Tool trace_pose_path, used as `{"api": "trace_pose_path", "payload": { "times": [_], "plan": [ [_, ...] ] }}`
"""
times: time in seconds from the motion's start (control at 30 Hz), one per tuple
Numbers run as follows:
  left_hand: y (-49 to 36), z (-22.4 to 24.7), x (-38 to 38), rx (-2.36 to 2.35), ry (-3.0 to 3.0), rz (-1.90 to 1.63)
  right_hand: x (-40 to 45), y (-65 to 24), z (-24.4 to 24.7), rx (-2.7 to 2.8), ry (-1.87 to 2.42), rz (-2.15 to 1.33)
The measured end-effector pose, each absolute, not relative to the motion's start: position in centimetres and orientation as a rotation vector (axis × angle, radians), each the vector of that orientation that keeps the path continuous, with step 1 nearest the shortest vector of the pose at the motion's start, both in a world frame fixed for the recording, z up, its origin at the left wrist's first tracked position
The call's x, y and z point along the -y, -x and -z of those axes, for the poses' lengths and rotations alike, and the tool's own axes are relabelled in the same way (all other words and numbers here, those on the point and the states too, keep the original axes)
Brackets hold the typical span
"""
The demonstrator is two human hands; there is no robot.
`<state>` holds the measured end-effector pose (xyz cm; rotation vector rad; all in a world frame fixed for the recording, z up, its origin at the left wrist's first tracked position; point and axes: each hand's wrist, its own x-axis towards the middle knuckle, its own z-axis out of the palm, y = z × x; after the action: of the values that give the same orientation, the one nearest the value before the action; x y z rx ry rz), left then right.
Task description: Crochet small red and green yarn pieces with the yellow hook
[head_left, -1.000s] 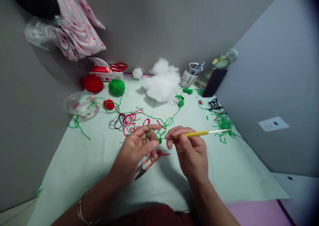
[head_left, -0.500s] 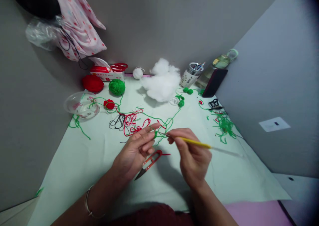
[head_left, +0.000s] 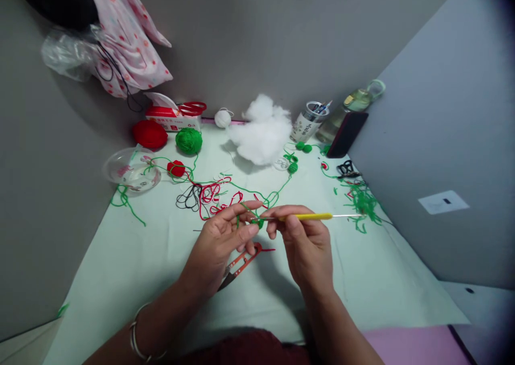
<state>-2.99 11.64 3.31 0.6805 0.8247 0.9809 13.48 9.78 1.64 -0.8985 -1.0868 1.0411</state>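
My left hand (head_left: 219,244) pinches a small green crochet piece (head_left: 258,223), and green yarn runs over its raised index finger. In my right hand (head_left: 308,247) is a crochet hook (head_left: 311,216) with a yellow handle, held almost level. The hook's left tip meets the green piece between my two hands; its exact place in the stitches is too small to tell. Orange thread snips (head_left: 245,262) lie on the table just under my left hand, partly covered by it. Green yarn (head_left: 273,198) trails behind the fingers toward the back of the table.
Loose red yarn (head_left: 209,193) and black cord (head_left: 189,198) lie beyond my left hand. Farther back are a green yarn ball (head_left: 189,141), a clear bowl (head_left: 132,171), white stuffing (head_left: 261,132) and a pen holder (head_left: 308,123). Green scraps (head_left: 364,201), a phone (head_left: 348,134) and a bottle (head_left: 356,101) stand or lie right.
My right hand has moved slightly left and the hook has swung closer to level, its tip now at the green piece. Both hands are closer together.
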Motion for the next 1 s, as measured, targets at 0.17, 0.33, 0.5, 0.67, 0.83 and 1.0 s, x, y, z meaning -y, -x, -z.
{"api": "trace_pose_path", "payload": {
  "times": [0.17, 0.33, 0.5, 0.67, 0.83, 1.0],
  "plan": [
    [3.3, -3.6, -11.5, -0.876, -0.742, -0.984, -9.3, -13.5, -2.2, 1.197, 0.895, -0.948],
    [3.0, -3.6, -11.4, -0.978, -0.817, -1.086, -8.5, -13.7, -2.4, 1.669, 0.952, -0.419],
    [2.6, -3.2, -11.4, -0.899, -0.659, -1.109, -8.5, -13.6, -1.9, 1.958, 1.004, -0.021],
    [2.9, -3.3, -11.8, -0.703, -0.431, -0.887, -8.7, -13.5, -1.8, 1.762, 1.033, -0.197],
    [3.0, -3.7, -11.7, -0.75, -0.517, -0.97, -9.4, -13.6, -2.4, 1.355, 0.946, -0.717],
    [2.9, -3.2, -11.4, -0.748, -0.689, -0.957, -9.6, -12.9, -2.3, 1.37, 0.94, -0.722]
  ]
}}
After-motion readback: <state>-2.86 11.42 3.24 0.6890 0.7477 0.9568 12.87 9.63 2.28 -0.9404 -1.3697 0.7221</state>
